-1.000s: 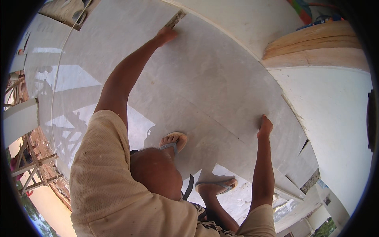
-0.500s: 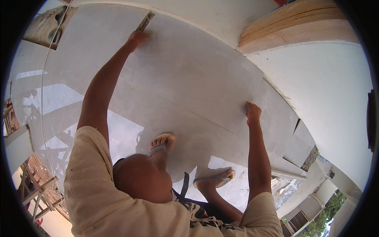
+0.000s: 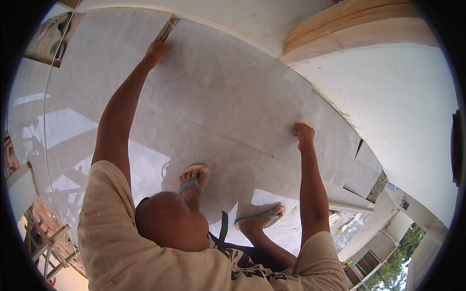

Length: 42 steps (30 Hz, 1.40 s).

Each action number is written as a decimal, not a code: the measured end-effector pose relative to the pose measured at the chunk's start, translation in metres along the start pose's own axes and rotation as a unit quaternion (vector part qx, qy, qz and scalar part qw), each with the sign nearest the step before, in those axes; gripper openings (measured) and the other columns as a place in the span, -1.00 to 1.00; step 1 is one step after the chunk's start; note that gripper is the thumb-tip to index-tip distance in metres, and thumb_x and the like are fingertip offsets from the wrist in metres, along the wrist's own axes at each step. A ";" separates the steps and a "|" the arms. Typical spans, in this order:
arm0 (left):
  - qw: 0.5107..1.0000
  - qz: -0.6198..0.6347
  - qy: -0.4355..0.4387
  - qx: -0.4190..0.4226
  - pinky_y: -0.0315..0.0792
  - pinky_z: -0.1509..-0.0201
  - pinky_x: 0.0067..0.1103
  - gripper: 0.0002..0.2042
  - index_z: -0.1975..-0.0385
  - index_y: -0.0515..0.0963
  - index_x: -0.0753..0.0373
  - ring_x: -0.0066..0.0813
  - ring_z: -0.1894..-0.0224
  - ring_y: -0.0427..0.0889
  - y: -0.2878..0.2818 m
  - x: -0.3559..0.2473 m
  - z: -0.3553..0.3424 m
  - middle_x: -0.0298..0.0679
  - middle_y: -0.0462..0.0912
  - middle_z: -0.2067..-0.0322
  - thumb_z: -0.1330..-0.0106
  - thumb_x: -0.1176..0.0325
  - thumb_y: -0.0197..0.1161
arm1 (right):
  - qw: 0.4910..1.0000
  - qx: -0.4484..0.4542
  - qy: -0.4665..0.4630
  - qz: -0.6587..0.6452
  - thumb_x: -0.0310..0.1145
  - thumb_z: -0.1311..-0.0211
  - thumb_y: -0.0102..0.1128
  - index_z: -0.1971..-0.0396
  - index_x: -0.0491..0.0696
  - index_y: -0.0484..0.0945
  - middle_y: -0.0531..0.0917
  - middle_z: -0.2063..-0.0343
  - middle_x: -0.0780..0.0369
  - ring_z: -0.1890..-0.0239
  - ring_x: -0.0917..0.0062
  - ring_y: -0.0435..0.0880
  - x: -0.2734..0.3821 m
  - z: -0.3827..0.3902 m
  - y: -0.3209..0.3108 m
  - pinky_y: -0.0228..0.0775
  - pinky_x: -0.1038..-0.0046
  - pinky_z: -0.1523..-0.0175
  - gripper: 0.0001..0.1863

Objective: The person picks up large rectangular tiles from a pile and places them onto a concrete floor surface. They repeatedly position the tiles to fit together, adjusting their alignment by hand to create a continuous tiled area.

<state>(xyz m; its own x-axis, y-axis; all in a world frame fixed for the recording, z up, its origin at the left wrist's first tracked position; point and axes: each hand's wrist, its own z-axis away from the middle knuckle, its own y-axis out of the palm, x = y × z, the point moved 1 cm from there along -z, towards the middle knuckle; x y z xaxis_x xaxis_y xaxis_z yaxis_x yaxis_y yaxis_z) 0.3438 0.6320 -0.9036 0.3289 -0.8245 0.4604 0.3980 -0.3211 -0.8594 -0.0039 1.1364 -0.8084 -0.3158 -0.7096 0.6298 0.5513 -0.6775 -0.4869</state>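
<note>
Large grey floor tiles (image 3: 228, 87) spread beneath me, with thin joints between them. My left hand (image 3: 156, 53) reaches far forward, closed, at the near end of a narrow open gap (image 3: 167, 28) between two tiles. Its fingertips are hidden, so whether it grips a tile edge cannot be told. Nearer and to the right, my right hand (image 3: 305, 136) is closed in a loose fist, low over or resting on the grey tiling. No object shows in it. Both arms are stretched wide apart.
My sandalled feet (image 3: 194, 182) stand on the tiles. A white wall (image 3: 383, 92) with a wooden ledge (image 3: 359, 29) bounds the right side. A pale cord (image 3: 45, 111) runs along the left, near an uncovered rough patch (image 3: 51, 41). Wooden trestles (image 3: 51, 242) stand lower left.
The whole view has shifted slightly, so everything sits a little farther left and up. Both hands keep about the same places on the tiles; the right fingers look slightly more curled.
</note>
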 end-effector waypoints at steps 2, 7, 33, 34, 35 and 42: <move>1.000 0.009 -0.005 0.013 0.56 0.29 -0.51 -0.89 0.57 0.63 0.17 -0.35 0.32 0.67 0.004 0.006 0.004 -0.23 0.66 0.49 0.03 0.58 0.23 | 1.000 0.004 0.003 -0.004 -0.34 -0.10 0.22 0.63 0.00 0.49 0.32 0.66 0.43 0.62 0.72 0.25 0.002 0.001 0.004 0.10 0.61 0.52 -0.83; 0.971 0.211 -0.093 -0.056 0.56 0.29 -0.54 -0.86 0.56 0.63 0.15 -0.37 0.30 0.67 0.052 0.038 0.025 -0.28 0.66 0.46 0.12 0.58 0.31 | 0.999 0.049 -0.003 -0.008 -0.32 -0.09 0.21 0.47 -0.04 0.58 0.32 0.65 0.44 0.61 0.72 0.24 0.005 -0.002 0.023 0.10 0.61 0.51 -0.89; 0.768 0.572 -0.286 0.016 0.49 0.16 -0.34 -0.68 0.31 0.57 0.37 -0.09 0.25 0.63 -0.026 0.015 0.016 0.01 0.63 0.32 -0.02 0.26 0.13 | 1.000 0.008 0.023 0.008 -0.33 -0.10 0.20 0.58 -0.03 0.52 0.41 0.63 0.37 0.58 0.64 0.35 -0.005 -0.013 -0.003 0.21 0.54 0.45 -0.86; 0.780 0.559 -0.280 0.010 0.48 0.14 -0.33 -0.67 0.32 0.57 0.39 -0.08 0.22 0.62 -0.038 0.019 0.025 0.02 0.63 0.31 -0.03 0.25 0.13 | 1.000 0.008 0.021 0.002 -0.33 -0.10 0.20 0.58 -0.03 0.53 0.41 0.63 0.37 0.58 0.64 0.35 -0.006 -0.013 -0.001 0.22 0.54 0.45 -0.86; 0.792 0.543 -0.278 0.006 0.48 0.12 -0.32 -0.67 0.32 0.56 0.40 -0.07 0.20 0.62 -0.042 0.026 0.036 0.02 0.63 0.30 -0.04 0.25 0.13 | 1.000 0.014 0.018 -0.003 -0.33 -0.10 0.21 0.57 -0.03 0.53 0.41 0.63 0.36 0.58 0.64 0.35 -0.006 -0.013 0.004 0.23 0.53 0.45 -0.87; 0.809 0.516 -0.270 0.080 0.45 0.08 -0.28 -0.63 0.18 0.52 0.36 -0.07 0.12 0.60 -0.049 0.027 0.084 0.04 0.61 0.24 -0.06 0.24 0.17 | 1.000 0.028 0.006 -0.005 -0.33 -0.10 0.22 0.51 -0.06 0.56 0.42 0.61 0.35 0.59 0.62 0.36 -0.011 -0.018 0.009 0.26 0.50 0.46 -0.87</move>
<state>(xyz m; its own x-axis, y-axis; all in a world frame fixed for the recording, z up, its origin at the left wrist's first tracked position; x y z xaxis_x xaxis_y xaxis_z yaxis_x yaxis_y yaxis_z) 0.4053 0.6643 -0.8302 0.8658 -0.2781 -0.4159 -0.2349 0.5081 -0.8287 -0.0091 1.1346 -0.8305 -0.3297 -0.7057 0.6271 0.5900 -0.6726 -0.4467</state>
